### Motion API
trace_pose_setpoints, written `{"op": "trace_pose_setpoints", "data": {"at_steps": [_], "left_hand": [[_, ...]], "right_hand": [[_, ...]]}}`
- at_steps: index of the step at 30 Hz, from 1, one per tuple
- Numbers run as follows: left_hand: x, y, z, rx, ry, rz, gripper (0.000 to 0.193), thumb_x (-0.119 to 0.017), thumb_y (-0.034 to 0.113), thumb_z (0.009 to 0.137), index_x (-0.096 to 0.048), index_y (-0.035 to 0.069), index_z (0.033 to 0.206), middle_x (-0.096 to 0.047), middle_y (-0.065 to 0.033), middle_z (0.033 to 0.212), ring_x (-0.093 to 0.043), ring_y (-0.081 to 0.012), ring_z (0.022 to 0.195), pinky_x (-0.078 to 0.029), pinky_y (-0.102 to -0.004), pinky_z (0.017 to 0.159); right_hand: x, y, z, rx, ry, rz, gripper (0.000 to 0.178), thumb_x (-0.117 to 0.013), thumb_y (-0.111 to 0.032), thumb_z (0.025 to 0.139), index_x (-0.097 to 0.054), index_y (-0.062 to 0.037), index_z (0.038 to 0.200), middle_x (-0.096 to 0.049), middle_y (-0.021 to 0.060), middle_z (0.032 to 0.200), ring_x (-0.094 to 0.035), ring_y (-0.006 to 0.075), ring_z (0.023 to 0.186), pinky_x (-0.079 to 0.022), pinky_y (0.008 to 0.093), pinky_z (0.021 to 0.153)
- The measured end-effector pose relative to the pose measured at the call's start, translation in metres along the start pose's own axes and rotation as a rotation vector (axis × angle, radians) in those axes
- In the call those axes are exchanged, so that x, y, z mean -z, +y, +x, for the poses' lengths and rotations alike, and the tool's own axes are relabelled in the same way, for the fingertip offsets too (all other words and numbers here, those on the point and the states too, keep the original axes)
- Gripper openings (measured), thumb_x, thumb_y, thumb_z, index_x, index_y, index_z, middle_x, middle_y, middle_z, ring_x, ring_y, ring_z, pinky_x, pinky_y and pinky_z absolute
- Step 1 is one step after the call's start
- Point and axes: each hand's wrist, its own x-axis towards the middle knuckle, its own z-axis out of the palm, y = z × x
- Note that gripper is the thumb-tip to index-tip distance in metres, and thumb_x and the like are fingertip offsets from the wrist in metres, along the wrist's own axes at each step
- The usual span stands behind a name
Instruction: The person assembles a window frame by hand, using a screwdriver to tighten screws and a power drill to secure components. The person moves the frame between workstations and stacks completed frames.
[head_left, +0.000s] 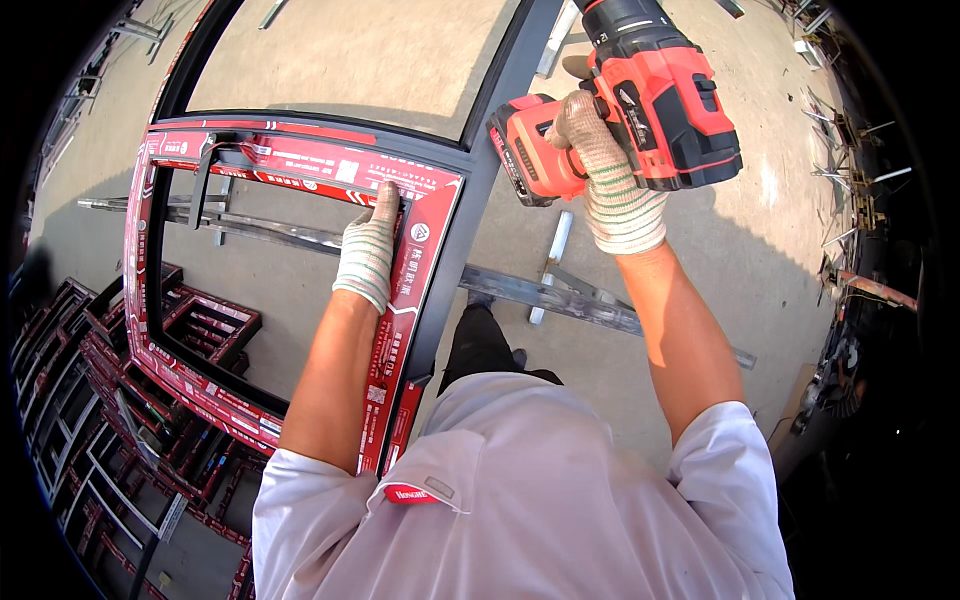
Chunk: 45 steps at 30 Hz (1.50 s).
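My right hand (pixel 612 180), in a striped knit glove, is wrapped around the grip of a red and black cordless drill (pixel 665 105). The drill is raised at the upper right, its chuck end running out of the top of the view; I cannot see a bit. On the left, my gloved left hand (pixel 368 255) grips a dark window frame (pixel 425 240) covered in red printed film. One digit lies along the inner corner, and the other fingers are mostly hidden. A dark metal handle-like piece (pixel 203 182) sits across the frame's crossbar, left of that hand.
Metal rails (pixel 550 298) support the frame from below, above a concrete floor (pixel 700 265). Many red-filmed frames (pixel 205 330) are stacked at the lower left. Metal stands and parts (pixel 850 215) line the right edge. My shoe shows under the rail.
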Motion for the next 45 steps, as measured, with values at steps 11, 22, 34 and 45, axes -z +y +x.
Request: {"op": "trace_pose_setpoints", "data": {"at_steps": [11, 22, 34, 45], "left_hand": [[-0.003, 0.006, -0.008, -0.029, 0.052, 0.031, 0.072, -0.068, 0.063, 0.100, -0.075, -0.005, 0.119, -0.073, -0.0098, 0.103, -0.063, -0.0160, 0.089, -0.054, -0.0327, 0.084], [0.010, 0.063, -0.096, -0.141, 0.004, -0.332, 0.049, -0.079, 0.050, 0.096, -0.071, 0.004, 0.109, -0.079, -0.0120, 0.091, -0.077, -0.0178, 0.072, -0.066, -0.0303, 0.067], [0.127, 0.118, -0.219, -1.041, 0.261, -0.039, 0.042, -0.055, 0.029, 0.110, -0.061, 0.002, 0.142, -0.077, -0.0149, 0.118, -0.076, -0.0240, 0.107, -0.063, -0.0408, 0.099], [0.195, 0.099, -0.289, -1.109, 0.334, -0.003, 0.052, -0.063, 0.039, 0.103, -0.062, 0.004, 0.142, -0.076, -0.0155, 0.123, -0.073, -0.0274, 0.115, -0.059, -0.0454, 0.104]], "right_hand": [[-0.030, 0.022, 0.035, 0.246, -0.228, -0.192, 0.025, -0.080, -0.014, 0.093, -0.073, -0.0034, 0.114, -0.073, 0.0015, 0.088, -0.070, 0.0117, 0.078, -0.058, 0.0296, 0.073], [-0.036, 0.045, 0.044, 0.310, -0.009, -0.217, 0.024, -0.079, -0.013, 0.092, -0.075, -0.0039, 0.113, -0.077, 0.0032, 0.091, -0.073, 0.0149, 0.081, -0.059, 0.0318, 0.077], [-0.023, 0.049, 0.054, 0.194, 0.004, -0.228, 0.023, -0.079, -0.014, 0.092, -0.075, -0.0038, 0.112, -0.076, 0.0031, 0.091, -0.072, 0.0148, 0.081, -0.059, 0.0317, 0.077], [-0.032, 0.052, 0.051, 0.106, -0.047, -0.122, 0.023, -0.080, -0.014, 0.092, -0.075, -0.0038, 0.112, -0.076, 0.0031, 0.091, -0.072, 0.0147, 0.081, -0.059, 0.0317, 0.077]]}}
